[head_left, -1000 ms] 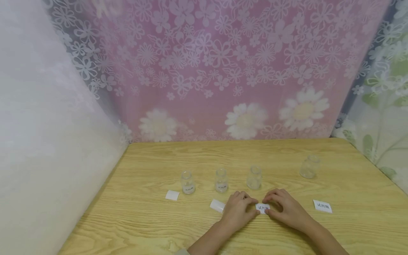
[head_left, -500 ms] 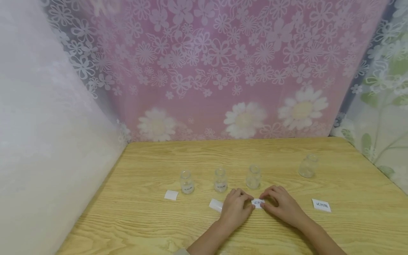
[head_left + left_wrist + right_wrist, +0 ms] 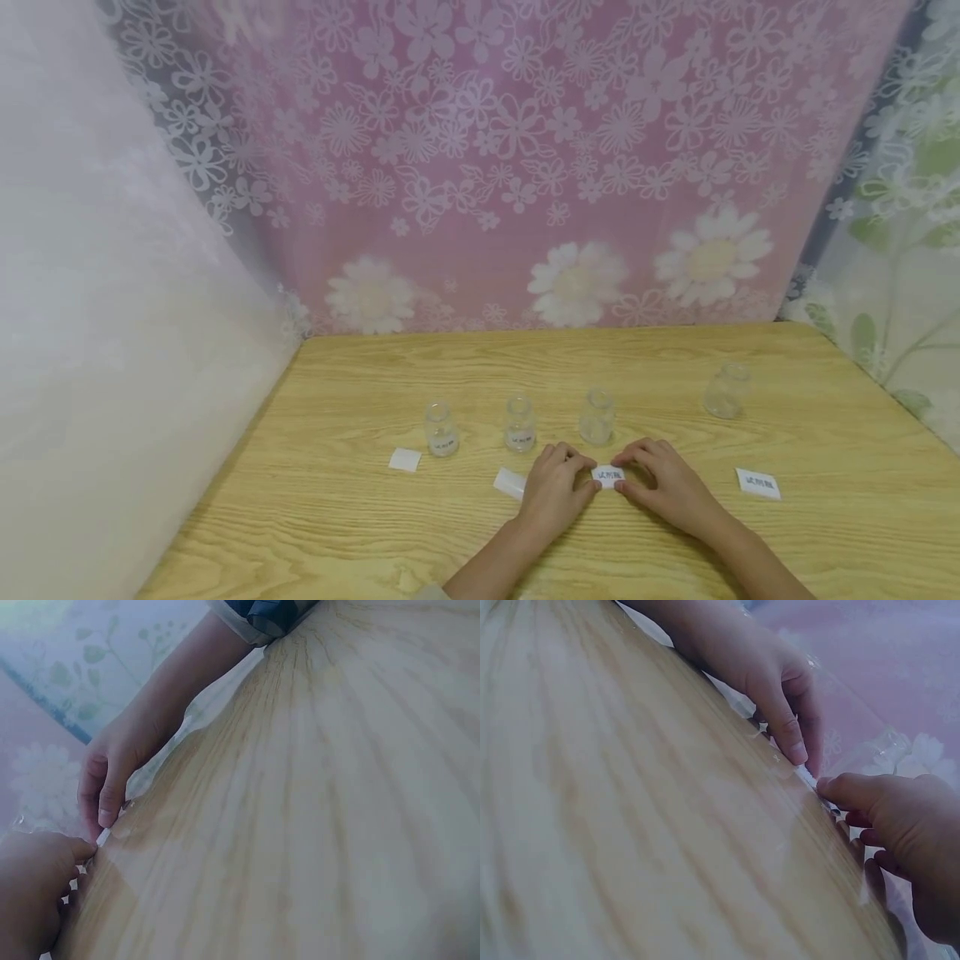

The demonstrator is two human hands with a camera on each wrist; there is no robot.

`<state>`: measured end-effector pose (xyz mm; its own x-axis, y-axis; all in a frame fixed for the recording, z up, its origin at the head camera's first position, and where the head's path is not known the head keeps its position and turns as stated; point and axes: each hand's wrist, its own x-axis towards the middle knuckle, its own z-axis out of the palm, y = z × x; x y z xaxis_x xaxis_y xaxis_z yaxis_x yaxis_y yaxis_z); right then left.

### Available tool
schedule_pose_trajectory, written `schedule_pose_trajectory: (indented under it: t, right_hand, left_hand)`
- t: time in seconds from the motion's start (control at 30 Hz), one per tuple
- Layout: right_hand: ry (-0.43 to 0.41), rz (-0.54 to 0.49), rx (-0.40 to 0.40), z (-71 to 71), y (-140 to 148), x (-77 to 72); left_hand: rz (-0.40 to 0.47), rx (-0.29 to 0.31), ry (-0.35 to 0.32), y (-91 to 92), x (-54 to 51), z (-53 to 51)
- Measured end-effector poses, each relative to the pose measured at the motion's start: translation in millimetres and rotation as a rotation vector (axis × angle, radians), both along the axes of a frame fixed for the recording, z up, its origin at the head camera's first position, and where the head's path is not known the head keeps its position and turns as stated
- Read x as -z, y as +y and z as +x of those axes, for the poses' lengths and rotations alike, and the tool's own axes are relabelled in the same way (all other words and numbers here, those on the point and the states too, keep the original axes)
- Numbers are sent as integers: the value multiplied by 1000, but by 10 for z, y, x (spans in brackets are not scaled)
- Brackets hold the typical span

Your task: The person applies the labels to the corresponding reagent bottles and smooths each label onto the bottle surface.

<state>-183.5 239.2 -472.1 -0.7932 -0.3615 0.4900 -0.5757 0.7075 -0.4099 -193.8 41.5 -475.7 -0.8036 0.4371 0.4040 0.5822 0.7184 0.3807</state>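
A small white label [image 3: 608, 477] with printed black characters is held by its two ends, in front of the third glass bottle [image 3: 597, 425]. My left hand [image 3: 553, 487] pinches its left end between thumb and fingers. On the opposite end, my right hand [image 3: 666, 486] does the same. The left wrist view shows the label's white edge [image 3: 103, 837] between both thumbs, close to the tabletop. In the right wrist view the label [image 3: 805, 775] appears as a thin strip between the fingertips.
Two bottles with labels, a left one [image 3: 442, 435] and a middle one [image 3: 520, 429], stand beyond the hands. Another bottle [image 3: 724, 396] is farther right. White paper pieces [image 3: 405, 459] [image 3: 509, 482] lie to the left; a printed label [image 3: 758, 483] lies right. Fabric encloses the wooden table [image 3: 300, 517].
Both hands and the label have shifted slightly left and farther from me. The right fingers have spread a little, baring more of the label. The bottles have stayed in place.
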Motion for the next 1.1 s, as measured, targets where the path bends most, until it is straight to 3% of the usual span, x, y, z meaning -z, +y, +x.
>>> schedule_pose_trajectory:
  t: [0.7, 0.9, 1.1]
  right_hand:
    - [61, 34, -17, -51, 20, -5]
    - [31, 4, 9, -42, 0, -2]
    - [-97, -132, -6, -2, -29, -15]
  left_hand:
    - [44, 18, 25, -8, 1, -31]
    - [32, 9, 12, -9, -6, -17]
    - [70, 32, 20, 2, -1, -25]
